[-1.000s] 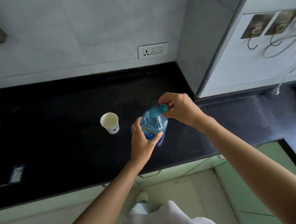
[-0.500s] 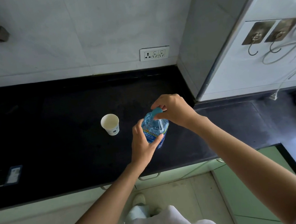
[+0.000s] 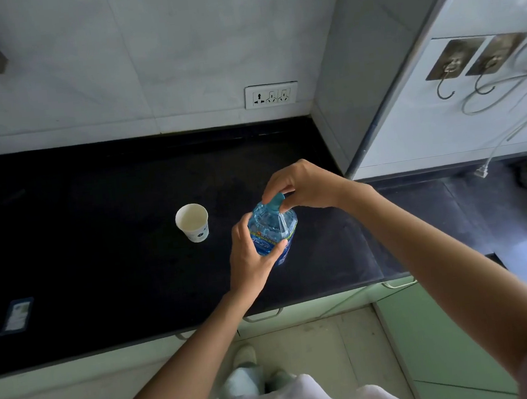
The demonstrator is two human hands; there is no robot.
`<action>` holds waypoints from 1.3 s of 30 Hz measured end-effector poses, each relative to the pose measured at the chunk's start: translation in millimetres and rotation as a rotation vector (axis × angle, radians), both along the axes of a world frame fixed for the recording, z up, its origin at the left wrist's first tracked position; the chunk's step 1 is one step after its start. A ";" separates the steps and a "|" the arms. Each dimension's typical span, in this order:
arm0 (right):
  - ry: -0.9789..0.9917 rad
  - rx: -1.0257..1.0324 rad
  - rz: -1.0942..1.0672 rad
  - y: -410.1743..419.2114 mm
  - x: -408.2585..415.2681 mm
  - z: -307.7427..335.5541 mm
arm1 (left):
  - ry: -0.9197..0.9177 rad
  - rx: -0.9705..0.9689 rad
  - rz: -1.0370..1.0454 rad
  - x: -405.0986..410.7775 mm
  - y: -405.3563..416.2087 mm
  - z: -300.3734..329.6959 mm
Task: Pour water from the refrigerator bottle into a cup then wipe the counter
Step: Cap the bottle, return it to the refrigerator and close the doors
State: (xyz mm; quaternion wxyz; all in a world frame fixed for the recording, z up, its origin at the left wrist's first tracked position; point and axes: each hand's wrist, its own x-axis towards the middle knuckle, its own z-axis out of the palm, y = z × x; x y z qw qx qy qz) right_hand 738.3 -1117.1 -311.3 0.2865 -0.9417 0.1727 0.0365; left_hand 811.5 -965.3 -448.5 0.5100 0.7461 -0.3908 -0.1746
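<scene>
Head view: the blue bottle stands upright on the black desk, near its front edge. The left hand has its grip clamped round the bottle's body at the label. The right hand pinches the blue cap, fingers curled over it. The white paper cup stands apart at the bottle's 9 o'clock. A wall socket sits at 12 o'clock.

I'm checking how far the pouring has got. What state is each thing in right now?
Bottle: upright on the counter, held.
Cap: on the bottle.
Cup: upright, no water visible.
Left hand: grips the bottle.
Right hand: pinches the cap.
</scene>
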 end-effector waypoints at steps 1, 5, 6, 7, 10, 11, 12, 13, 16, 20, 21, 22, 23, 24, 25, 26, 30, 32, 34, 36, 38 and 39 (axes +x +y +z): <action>-0.014 -0.011 -0.002 0.6 -0.5 -1.0 | 0.000 0.000 -0.002 0.2 0.3 0.2; -0.109 -0.175 -0.101 10.5 -4.8 -8.9 | -0.006 -0.009 -0.001 0.1 0.6 -0.3; -0.144 -0.242 -0.119 14.2 -6.0 -11.9 | -0.006 -0.007 0.000 0.0 0.5 -0.4; -0.183 -0.308 -0.124 17.5 -7.2 -15.4 | -0.007 -0.003 0.001 -0.1 0.4 -0.3; -0.255 -0.445 -0.150 25.0 -8.2 -25.0 | -0.004 0.001 0.005 0.4 0.2 -0.9; -0.259 -0.454 -0.160 25.6 -8.5 -26.6 | -0.003 -0.002 0.004 0.5 0.3 -1.2; -0.256 -0.450 -0.166 25.2 -8.9 -27.4 | -0.002 -0.003 0.002 0.6 0.2 -1.7; -0.244 -0.434 -0.169 24.8 -9.5 -26.3 | -0.003 -0.003 0.000 0.6 0.3 -1.8; -0.213 -0.351 -0.179 21.9 -9.9 -19.9 | 0.002 -0.003 0.001 0.7 -0.4 -1.5; -0.135 -0.321 -0.141 16.6 -5.1 -10.9 | 0.005 -0.007 0.004 0.4 -0.8 -1.8; -0.118 -0.316 -0.118 15.2 -4.3 -8.5 | 0.004 -0.009 0.002 0.4 -0.6 -1.7; -0.102 -0.303 -0.094 13.5 -4.0 -5.9 | 0.005 -0.011 0.001 0.4 -0.5 -1.7; -0.087 -0.278 -0.070 11.6 -4.0 -3.4 | 0.005 -0.014 0.001 0.6 -0.4 -1.5; -0.072 -0.243 -0.048 9.7 -4.1 -1.1 | 0.005 -0.016 0.002 0.4 -0.3 -1.5; -0.058 -0.208 -0.028 7.8 -4.0 1.2 | 0.005 -0.017 0.002 0.2 -0.1 -1.3; -0.045 -0.180 -0.011 6.1 -3.6 3.0 | 0.006 -0.018 0.002 0.2 0.2 -1.5; 0.006 -0.148 0.060 3.3 -0.2 7.2 | 0.018 -0.026 -0.008 0.2 0.5 -3.0; 0.017 -0.140 0.073 2.4 0.4 8.0 | 0.013 -0.026 -0.007 0.2 0.5 -2.9; 0.019 -0.138 0.076 1.8 0.2 8.2 | 0.013 -0.026 -0.007 0.1 0.6 -2.8; 0.020 -0.160 0.085 2.4 -0.1 8.3 | 0.016 -0.027 -0.009 0.2 0.6 -2.8; 0.012 -0.178 0.085 3.9 -0.4 8.3 | 0.016 -0.026 -0.006 0.3 0.1 -3.2; 0.012 -0.189 0.083 4.4 -0.5 8.3 | 0.016 -0.024 -0.002 0.2 -0.2 -3.2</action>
